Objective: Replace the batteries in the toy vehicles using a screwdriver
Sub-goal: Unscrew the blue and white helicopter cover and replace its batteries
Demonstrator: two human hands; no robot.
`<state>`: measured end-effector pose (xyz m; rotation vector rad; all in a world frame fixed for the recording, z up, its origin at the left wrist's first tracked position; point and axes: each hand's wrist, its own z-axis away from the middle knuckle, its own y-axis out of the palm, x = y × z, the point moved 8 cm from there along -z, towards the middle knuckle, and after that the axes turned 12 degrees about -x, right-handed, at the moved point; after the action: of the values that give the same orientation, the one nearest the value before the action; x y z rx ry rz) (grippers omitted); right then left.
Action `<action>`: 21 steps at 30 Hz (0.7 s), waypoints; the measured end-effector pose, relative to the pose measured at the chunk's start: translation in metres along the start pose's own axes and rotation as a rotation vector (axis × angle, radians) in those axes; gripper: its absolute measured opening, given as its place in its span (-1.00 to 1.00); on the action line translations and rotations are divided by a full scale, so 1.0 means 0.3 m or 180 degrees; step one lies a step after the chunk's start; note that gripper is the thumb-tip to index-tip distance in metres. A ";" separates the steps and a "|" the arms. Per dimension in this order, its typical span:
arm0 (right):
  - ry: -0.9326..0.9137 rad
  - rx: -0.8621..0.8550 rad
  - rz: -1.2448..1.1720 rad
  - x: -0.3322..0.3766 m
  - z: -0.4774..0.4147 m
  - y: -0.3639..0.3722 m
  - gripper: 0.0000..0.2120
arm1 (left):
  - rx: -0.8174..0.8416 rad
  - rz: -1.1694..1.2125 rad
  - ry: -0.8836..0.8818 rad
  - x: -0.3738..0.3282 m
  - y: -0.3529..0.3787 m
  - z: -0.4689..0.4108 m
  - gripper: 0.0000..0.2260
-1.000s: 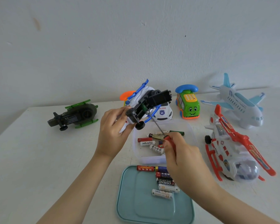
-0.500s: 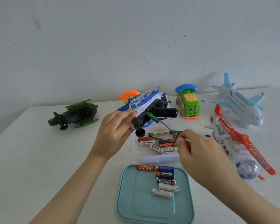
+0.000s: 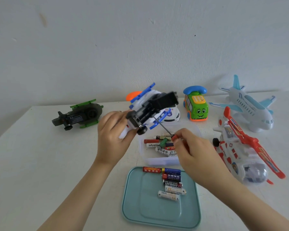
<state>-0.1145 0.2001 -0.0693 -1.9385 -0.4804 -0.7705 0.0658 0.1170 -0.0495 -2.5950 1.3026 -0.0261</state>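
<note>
The helicopter (image 3: 150, 112) in my left hand (image 3: 113, 137) is blurred, so I can't see where the tip of the screwdriver (image 3: 163, 127) meets it. My right hand (image 3: 195, 152) covers most of its red handle. The police car (image 3: 171, 115) behind is perhaps half hidden.

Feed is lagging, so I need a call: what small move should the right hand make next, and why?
Probably steady the helicopter and seat the screwdriver tip before turning. The left hand grips the helicopter, black underside facing the person; the right hand pinches the screwdriver's red handle, shaft angled up to that underside. The toy is blurred, so seating cannot be confirmed.
</note>
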 end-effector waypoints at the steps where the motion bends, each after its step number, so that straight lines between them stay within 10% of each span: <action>1: -0.0014 0.0001 -0.0071 0.002 0.007 0.004 -0.90 | -0.0083 -0.0095 -0.0170 0.016 -0.018 0.006 -0.79; 10: -0.0088 0.0507 -0.0035 0.054 0.110 0.110 -0.87 | -0.0133 0.0070 -0.2250 0.162 -0.180 0.146 -0.67; 21: -0.0586 0.1279 0.1446 0.139 0.279 0.297 -0.82 | 0.0095 0.0337 -0.2847 0.180 -0.357 0.308 -0.85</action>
<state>-0.0032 0.2336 -0.1258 -1.6543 -0.2606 -0.1856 0.1939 0.1545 -0.1206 -2.0526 1.0419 0.9895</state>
